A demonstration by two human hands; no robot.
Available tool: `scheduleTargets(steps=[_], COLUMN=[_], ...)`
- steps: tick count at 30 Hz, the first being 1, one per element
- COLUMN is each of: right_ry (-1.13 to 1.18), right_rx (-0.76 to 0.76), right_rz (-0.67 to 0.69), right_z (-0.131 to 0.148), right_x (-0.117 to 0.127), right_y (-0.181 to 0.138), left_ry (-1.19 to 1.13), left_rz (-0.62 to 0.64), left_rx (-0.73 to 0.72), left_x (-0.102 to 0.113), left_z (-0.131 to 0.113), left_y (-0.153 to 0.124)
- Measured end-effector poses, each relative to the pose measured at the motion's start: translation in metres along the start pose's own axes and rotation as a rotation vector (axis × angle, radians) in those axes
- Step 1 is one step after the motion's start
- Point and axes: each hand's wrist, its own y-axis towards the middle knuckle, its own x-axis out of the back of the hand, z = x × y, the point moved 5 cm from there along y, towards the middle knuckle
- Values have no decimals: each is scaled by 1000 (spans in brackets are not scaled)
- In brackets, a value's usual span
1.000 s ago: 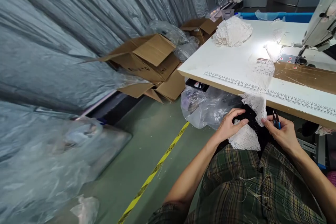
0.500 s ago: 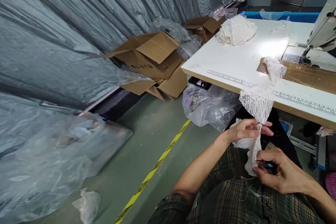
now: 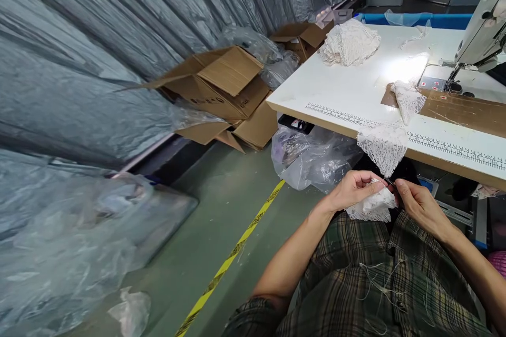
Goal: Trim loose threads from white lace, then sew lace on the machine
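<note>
A strip of white lace (image 3: 382,146) hangs from the front edge of the white sewing table (image 3: 348,95) down to my lap, where it gathers into a small bundle (image 3: 373,206). My left hand (image 3: 353,189) pinches the bundle at its top, fingers closed on the lace. My right hand (image 3: 418,204) is closed too, meeting the left hand at the lace. The dark tip of a pair of thread snips (image 3: 389,182) pokes out of it and touches the lace just below the hanging strip.
A pile of lace pieces (image 3: 350,45) lies at the table's far end, with a sewing machine (image 3: 480,31) and a cardboard sheet (image 3: 464,108) to the right. Open cardboard boxes (image 3: 223,87) and plastic bags (image 3: 312,160) sit on the green floor beside a yellow line (image 3: 233,258).
My right hand has come up from my lap to meet the left hand at the lace. The lace that hung long between the hands is now bunched under my left hand.
</note>
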Motion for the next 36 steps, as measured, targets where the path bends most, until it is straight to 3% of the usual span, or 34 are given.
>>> scheduleTargets(steps=[8,14,19,25,27,31,33,36], right_ry=[-30,-104,-138,5,-21,50,95,133], right_rx=[13,44,45,1,-11,-40,-55,-49], right_rz=[-60,14,-44,112,25,-373,-458,-459], right_z=[2,1,-4,-20,-26,-27,-23,-14], right_x=[-3,-6,-5,-19,-16,7,15,18], right_y=[6,2,3,-8,-7,0,7,18], left_ry=[22,-1,15,127,314,646,632,484], left_rz=[-11,-1,-16,-10,-80,-226,-242,-243], left_rx=[-54,-18,-17,5,-56,-185,-205,-233], left_x=[1,-1,0,6,13,24,27,27], left_z=[-4,-3,-3,14,20,30,32,25], left_y=[-1,0,-2,-1,1,5,6,6])
